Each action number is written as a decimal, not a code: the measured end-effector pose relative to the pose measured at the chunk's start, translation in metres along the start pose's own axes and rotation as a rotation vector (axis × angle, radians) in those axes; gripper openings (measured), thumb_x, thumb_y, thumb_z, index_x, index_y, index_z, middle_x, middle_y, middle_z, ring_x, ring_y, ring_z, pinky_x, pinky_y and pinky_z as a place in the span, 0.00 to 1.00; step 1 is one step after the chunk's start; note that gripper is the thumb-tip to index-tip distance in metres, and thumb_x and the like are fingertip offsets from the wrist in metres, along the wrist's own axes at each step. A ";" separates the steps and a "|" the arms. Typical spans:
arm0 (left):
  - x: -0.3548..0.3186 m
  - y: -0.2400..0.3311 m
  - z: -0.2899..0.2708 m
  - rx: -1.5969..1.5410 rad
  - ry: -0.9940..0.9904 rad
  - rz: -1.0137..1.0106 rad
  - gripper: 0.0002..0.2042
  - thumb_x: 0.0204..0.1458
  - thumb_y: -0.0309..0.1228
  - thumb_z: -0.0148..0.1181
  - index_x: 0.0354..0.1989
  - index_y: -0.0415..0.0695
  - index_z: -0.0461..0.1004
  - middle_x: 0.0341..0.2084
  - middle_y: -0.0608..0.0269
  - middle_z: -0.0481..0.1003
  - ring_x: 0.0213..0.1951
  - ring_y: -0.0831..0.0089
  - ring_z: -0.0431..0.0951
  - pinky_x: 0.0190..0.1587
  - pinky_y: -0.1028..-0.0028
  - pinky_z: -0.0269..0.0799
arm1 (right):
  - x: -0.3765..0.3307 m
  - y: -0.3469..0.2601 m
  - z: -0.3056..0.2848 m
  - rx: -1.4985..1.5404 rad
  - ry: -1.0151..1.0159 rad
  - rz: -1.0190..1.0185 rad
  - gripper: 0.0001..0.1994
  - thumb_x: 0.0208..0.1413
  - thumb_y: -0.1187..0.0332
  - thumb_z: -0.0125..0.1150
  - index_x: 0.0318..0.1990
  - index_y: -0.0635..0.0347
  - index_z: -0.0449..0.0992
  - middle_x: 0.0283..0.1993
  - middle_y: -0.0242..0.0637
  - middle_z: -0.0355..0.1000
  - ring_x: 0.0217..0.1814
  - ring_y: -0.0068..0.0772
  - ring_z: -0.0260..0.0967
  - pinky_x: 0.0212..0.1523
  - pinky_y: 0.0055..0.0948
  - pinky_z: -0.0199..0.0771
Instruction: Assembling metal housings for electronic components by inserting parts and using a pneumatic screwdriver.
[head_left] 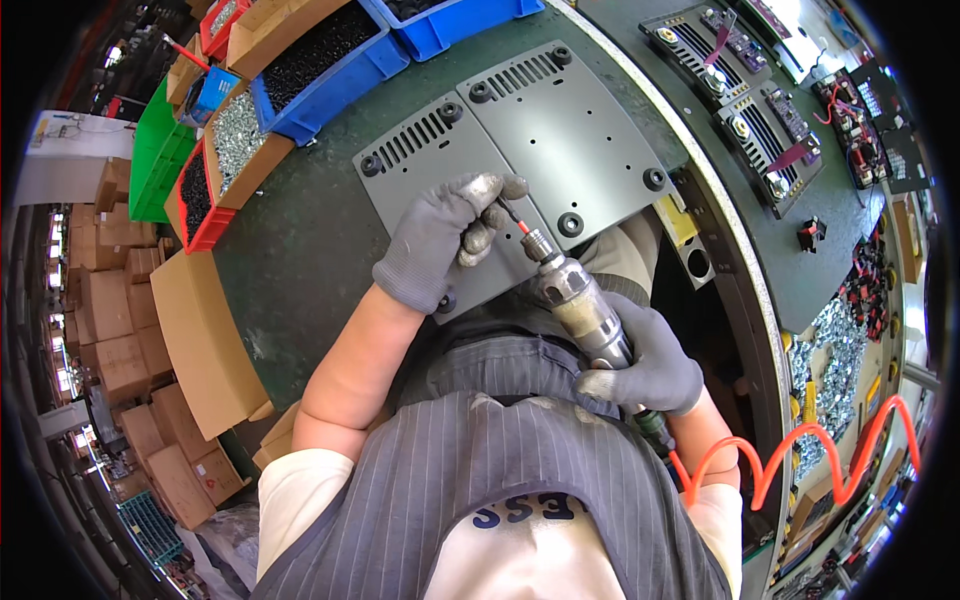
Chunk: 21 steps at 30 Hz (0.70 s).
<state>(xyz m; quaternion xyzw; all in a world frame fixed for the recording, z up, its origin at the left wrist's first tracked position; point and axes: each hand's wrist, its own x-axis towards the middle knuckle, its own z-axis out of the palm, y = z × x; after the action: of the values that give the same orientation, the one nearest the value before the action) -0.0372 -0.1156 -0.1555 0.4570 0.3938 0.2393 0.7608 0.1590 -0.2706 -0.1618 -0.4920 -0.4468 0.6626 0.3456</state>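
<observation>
My right hand (655, 360), in a grey glove, grips the body of an air screwdriver (580, 308) that points up and to the left. At its nose a thin bit with a red band (522, 227) sticks out. The gloved fingers of my left hand (440, 235) are pinched together at the bit's end; whatever small piece they hold there is hidden. Beneath my hands lie two grey metal plates, a left plate (415, 180) and a right plate (560, 135), side by side with slots and small holes. Black round feet (570, 224) sit near their corners.
Blue bins of black parts (325, 60), a box of silvery screws (237, 135) and a red bin (197, 195) stand at the far left. An orange coiled hose (765, 465) stretches right from the screwdriver. Assemblies with heat sinks (765, 150) lie on the right-hand bench.
</observation>
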 end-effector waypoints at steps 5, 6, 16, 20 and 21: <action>0.006 -0.006 0.004 -0.190 -0.011 -0.019 0.17 0.60 0.36 0.44 0.42 0.31 0.68 0.18 0.71 0.67 0.15 0.88 0.58 0.16 0.87 0.54 | 0.003 0.005 0.005 -0.071 0.107 -0.092 0.35 0.33 0.60 0.72 0.51 0.66 0.65 0.30 0.35 0.70 0.30 0.22 0.68 0.33 0.24 0.69; 0.006 -0.007 0.005 -0.198 0.000 -0.007 0.17 0.60 0.36 0.44 0.42 0.31 0.68 0.18 0.72 0.67 0.15 0.88 0.58 0.17 0.87 0.54 | 0.003 0.007 0.005 -0.071 0.108 -0.090 0.35 0.33 0.60 0.72 0.51 0.66 0.65 0.30 0.35 0.70 0.30 0.22 0.68 0.33 0.24 0.69; 0.002 -0.008 0.009 0.029 0.070 0.041 0.16 0.58 0.36 0.47 0.43 0.34 0.70 0.17 0.72 0.67 0.15 0.87 0.59 0.18 0.87 0.55 | 0.003 0.013 0.002 0.013 0.044 -0.022 0.38 0.32 0.57 0.72 0.52 0.67 0.64 0.35 0.39 0.72 0.33 0.28 0.70 0.38 0.28 0.70; 0.001 0.001 0.016 -0.222 0.041 -0.034 0.15 0.58 0.35 0.46 0.46 0.35 0.68 0.25 0.66 0.68 0.21 0.84 0.63 0.21 0.85 0.59 | -0.001 0.018 -0.001 -0.118 0.115 -0.184 0.38 0.30 0.57 0.72 0.51 0.67 0.65 0.35 0.41 0.72 0.35 0.30 0.71 0.40 0.28 0.69; 0.002 0.001 0.017 -0.428 0.115 -0.124 0.15 0.59 0.34 0.45 0.47 0.35 0.67 0.29 0.63 0.69 0.23 0.82 0.64 0.23 0.83 0.61 | -0.006 0.018 -0.003 -0.120 0.115 -0.178 0.38 0.30 0.57 0.72 0.51 0.67 0.65 0.35 0.41 0.72 0.35 0.30 0.71 0.40 0.28 0.69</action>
<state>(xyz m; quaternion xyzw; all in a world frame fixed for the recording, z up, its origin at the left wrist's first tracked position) -0.0222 -0.1225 -0.1505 0.2456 0.4042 0.2960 0.8298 0.1630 -0.2816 -0.1772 -0.5074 -0.5069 0.5719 0.3981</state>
